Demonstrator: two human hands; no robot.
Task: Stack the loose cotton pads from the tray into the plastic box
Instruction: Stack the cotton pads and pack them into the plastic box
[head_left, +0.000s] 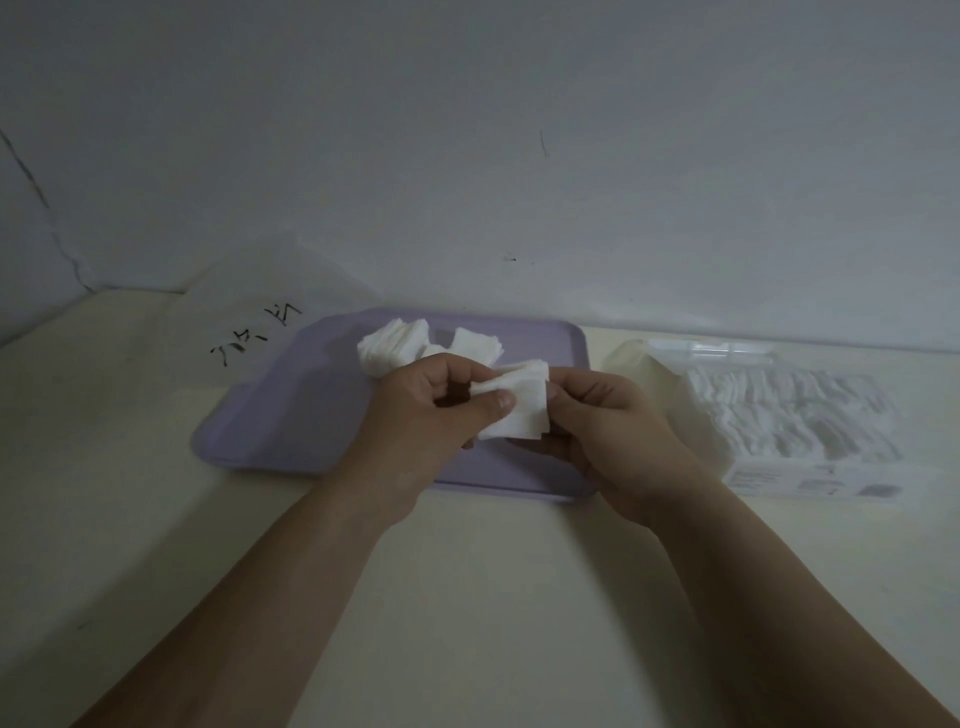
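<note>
Both hands work above the purple tray (270, 415): the left hand (421, 410) pinches a small bundle of cotton pads (517, 405) under its thumb, while the right hand (608, 415) curls its fingers round the bundle's other edge, seemingly squaring it. More loose pads (395, 343) lie just beyond the fingertips. The next move, I judge, carries the evened bundle rightward to the plastic box (789, 421), already well filled.

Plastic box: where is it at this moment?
In the head view the plastic box lies on the table at the right, right of the tray; the right hand, holding pads, is nearest but not touching it.
</note>
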